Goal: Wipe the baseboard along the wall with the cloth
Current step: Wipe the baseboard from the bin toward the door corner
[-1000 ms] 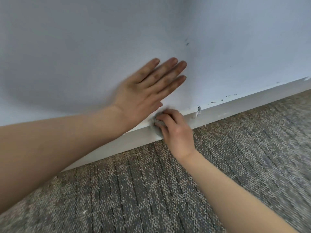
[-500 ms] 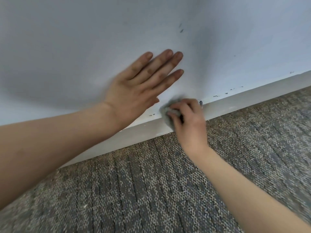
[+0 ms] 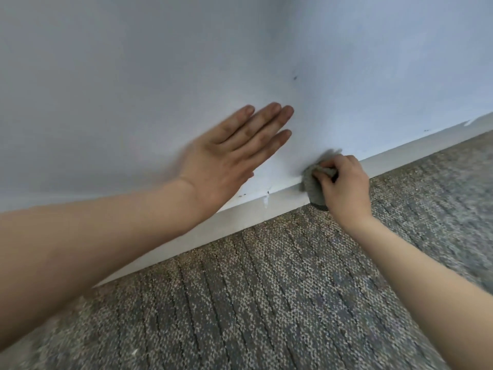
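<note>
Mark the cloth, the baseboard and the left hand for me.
cloth (image 3: 314,192): head view, on the exposed grey wad below the gripping fingers.
baseboard (image 3: 240,220): head view, on its bare face, left of the cloth.
left hand (image 3: 226,166): head view, on the back of the hand.

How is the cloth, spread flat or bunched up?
Bunched up. The right hand grips the cloth as a grey wad against the baseboard; no flat sheet shows.
</note>
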